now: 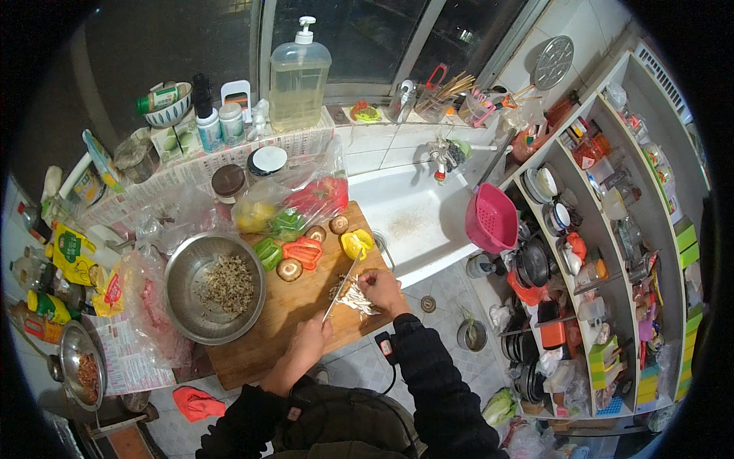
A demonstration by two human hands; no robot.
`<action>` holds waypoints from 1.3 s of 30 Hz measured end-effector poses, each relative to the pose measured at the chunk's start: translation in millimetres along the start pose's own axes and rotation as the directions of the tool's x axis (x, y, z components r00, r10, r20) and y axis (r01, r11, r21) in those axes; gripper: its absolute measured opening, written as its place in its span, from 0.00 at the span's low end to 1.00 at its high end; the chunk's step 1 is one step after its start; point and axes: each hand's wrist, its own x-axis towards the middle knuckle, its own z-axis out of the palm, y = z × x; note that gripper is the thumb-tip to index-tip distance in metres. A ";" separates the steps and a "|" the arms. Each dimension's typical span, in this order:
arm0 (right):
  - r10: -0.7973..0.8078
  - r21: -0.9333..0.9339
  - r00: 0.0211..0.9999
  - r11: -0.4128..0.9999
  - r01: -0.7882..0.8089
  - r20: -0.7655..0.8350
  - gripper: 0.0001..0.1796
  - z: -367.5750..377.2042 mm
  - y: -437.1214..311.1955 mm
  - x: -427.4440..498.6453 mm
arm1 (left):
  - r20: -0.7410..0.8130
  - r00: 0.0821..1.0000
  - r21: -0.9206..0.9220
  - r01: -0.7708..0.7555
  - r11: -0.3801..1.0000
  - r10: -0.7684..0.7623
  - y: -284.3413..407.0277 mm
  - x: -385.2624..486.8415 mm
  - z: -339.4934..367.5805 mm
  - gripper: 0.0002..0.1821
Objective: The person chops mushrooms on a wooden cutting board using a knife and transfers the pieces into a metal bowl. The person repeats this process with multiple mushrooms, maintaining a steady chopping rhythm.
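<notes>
On the wooden cutting board (pixel 241 358), my left hand (pixel 309 338) grips the handle of a kitchen knife (pixel 339 294), its blade slanting away up the board. My right hand (pixel 379 290) rests with curled fingers over a pile of thin white slices (pixel 356 298), which look like mushroom. Whether those fingers pinch a slice cannot be made out. Behind the knife tip lies a yellow bell pepper piece (pixel 356 244). Farther left are red pepper pieces (pixel 303 253), a green pepper piece (pixel 268 253) and several brown mushrooms (pixel 289 269).
A steel bowl (pixel 172 310) of chopped brownish food overlaps the board's left side. Bagged peppers (pixel 315 198) lie at its back edge. Right of the board is a white sink (pixel 413 201) with a pink basket (pixel 490 221) on its rim. Crowded shelves (pixel 573 229) line the right.
</notes>
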 end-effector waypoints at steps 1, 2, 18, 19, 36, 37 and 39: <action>0.033 -0.034 0.999 0.999 -0.033 -0.006 0.10 0.1 0.5 1.7 | 0.000 1.000 -0.005 0.002 1.000 -0.002 -0.3 0.0 -0.5 0.15; -0.006 -0.090 1.000 0.996 0.007 0.012 0.10 -2.3 2.8 3.0 | 0.000 1.000 -0.010 0.000 1.000 0.000 -0.3 -0.1 -0.6 0.15; -0.156 -0.100 0.987 0.982 0.159 0.045 0.08 6.1 5.4 23.1 | -0.042 0.999 -0.066 0.019 0.998 -0.022 -5.8 -1.2 4.2 0.13; -0.156 -0.136 0.985 0.977 0.165 0.072 0.07 6.1 6.4 23.4 | -0.039 0.999 -0.064 0.019 0.998 -0.022 -5.5 -1.0 4.2 0.13; -0.520 0.046 0.853 0.852 0.521 -0.036 0.39 2.2 -4.8 -38.2 | 0.016 1.000 -0.062 -0.016 0.998 0.017 4.2 -1.4 -3.0 0.14; -0.518 0.057 0.852 0.851 0.522 -0.080 0.39 5.7 -5.0 -39.7 | 0.018 1.000 -0.055 -0.013 0.998 0.014 4.2 -1.3 -3.1 0.14; -0.516 0.058 0.836 0.844 0.533 -0.186 0.38 11.3 -5.1 -42.1 | 0.022 1.000 -0.053 -0.013 0.998 0.014 3.9 -0.9 -2.8 0.15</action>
